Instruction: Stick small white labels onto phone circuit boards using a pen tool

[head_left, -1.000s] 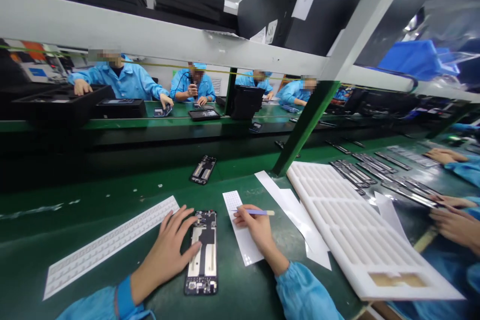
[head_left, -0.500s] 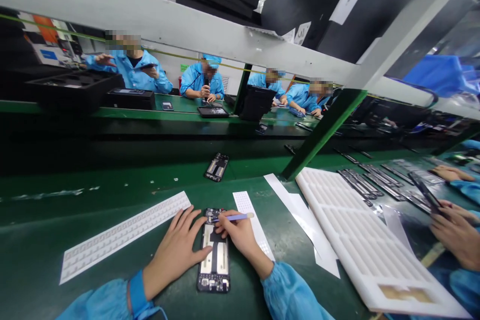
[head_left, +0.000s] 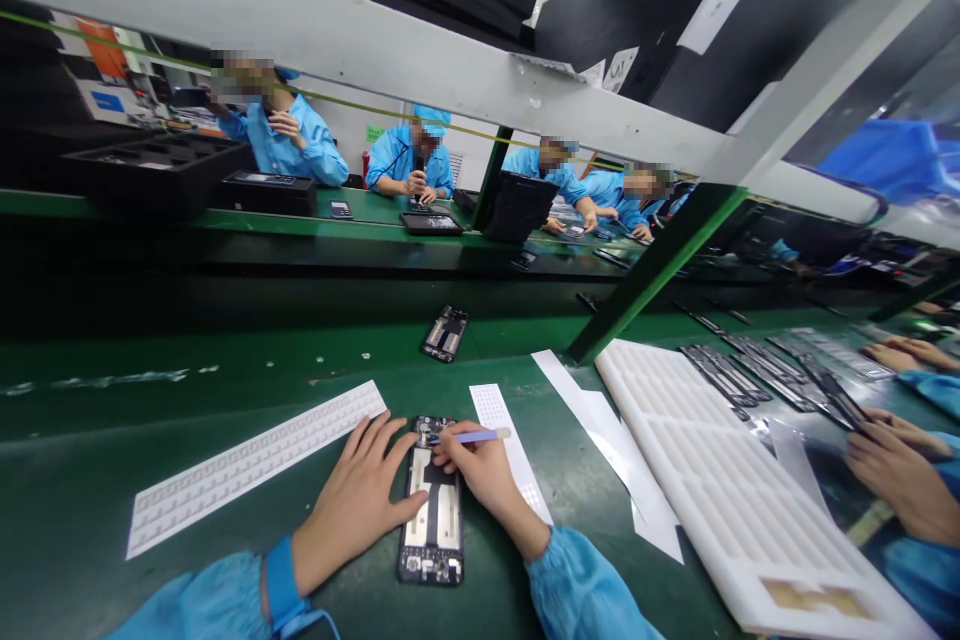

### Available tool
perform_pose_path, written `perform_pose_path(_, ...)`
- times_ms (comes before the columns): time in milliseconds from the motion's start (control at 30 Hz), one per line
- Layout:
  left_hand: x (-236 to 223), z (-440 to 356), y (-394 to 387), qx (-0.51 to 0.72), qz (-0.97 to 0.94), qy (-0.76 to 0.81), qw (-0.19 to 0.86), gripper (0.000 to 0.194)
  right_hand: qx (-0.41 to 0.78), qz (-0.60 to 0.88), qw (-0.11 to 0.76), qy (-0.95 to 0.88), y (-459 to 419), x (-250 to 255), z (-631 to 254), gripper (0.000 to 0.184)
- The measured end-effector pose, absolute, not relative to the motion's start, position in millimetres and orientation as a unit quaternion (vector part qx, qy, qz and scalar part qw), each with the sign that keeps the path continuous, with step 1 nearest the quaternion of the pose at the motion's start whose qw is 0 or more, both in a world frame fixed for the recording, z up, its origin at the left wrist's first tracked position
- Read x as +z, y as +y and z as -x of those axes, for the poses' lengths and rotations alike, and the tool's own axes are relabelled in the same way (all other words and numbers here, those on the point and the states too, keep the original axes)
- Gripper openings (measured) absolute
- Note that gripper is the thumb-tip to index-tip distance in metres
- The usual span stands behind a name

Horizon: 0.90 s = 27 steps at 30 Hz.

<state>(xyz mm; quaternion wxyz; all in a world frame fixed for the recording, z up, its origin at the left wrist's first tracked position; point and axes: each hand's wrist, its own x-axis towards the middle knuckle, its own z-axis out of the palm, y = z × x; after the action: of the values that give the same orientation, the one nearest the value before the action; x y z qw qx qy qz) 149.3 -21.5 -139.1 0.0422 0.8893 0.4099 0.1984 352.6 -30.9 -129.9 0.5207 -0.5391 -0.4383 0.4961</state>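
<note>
An opened phone (head_left: 433,520) lies on the green bench in front of me, its circuit board and silver inner frame showing. My left hand (head_left: 358,490) is spread flat at the phone's left side, thumb and index fingertip touching its edge. From the right, my right hand (head_left: 480,468) pinches a slim lilac stick-like tool (head_left: 472,437) with a pale rounded rear end. The tool's working tip points at the phone's top board; fingers partly hide it. A white sticker sheet (head_left: 262,465) lies left of the phone, and a narrower one (head_left: 491,407) is partly behind my right hand.
Another opened phone (head_left: 445,334) lies farther back. To the right are white paper strips (head_left: 600,440), a white slotted foam tray (head_left: 697,460) and several phone parts (head_left: 720,375). A co-worker's hands (head_left: 900,470) hold a phone part there. A green post (head_left: 660,270) rises from the bench.
The view has shifted slightly, while both my hands keep nearly the same pose at the phone. At right, the co-worker's hands have lowered the phone part. Across the bench, a person has turned.
</note>
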Motion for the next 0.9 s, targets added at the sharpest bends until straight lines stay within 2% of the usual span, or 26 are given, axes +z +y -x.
perform_pose_path(133,-136,-150,-22,0.191,-0.892,0.407,0.035,0.055,0.479,0.537,0.529,-0.45,-32,-130,-350,0.05)
perform_pose_path(300,-128,-153,-28,0.21,-0.889,0.407,0.025,0.045,0.386,0.551,0.618,-0.408,-33,-130,-361,0.048)
perform_pose_path(400,-129,-144,-27,0.237,-0.87,0.431,0.009,0.046,0.387,0.544,0.628,-0.399,-28,-124,-366,0.048)
perform_pose_path(500,-137,-126,-23,0.25,-0.843,0.475,-0.047,0.048,0.43,0.534,0.589,-0.428,-13,-110,-353,0.048)
perform_pose_path(600,-147,-111,-21,0.246,-0.827,0.499,-0.084,0.052,0.492,0.513,0.509,-0.486,13,-96,-322,0.048)
perform_pose_path(733,-155,-105,-21,0.222,-0.834,0.497,-0.088,0.055,0.524,0.497,0.45,-0.526,57,-97,-284,0.039)
perform_pose_path(900,-153,-108,-21,0.213,-0.834,0.505,-0.069,0.055,0.54,0.496,0.427,-0.529,87,-122,-270,0.029)
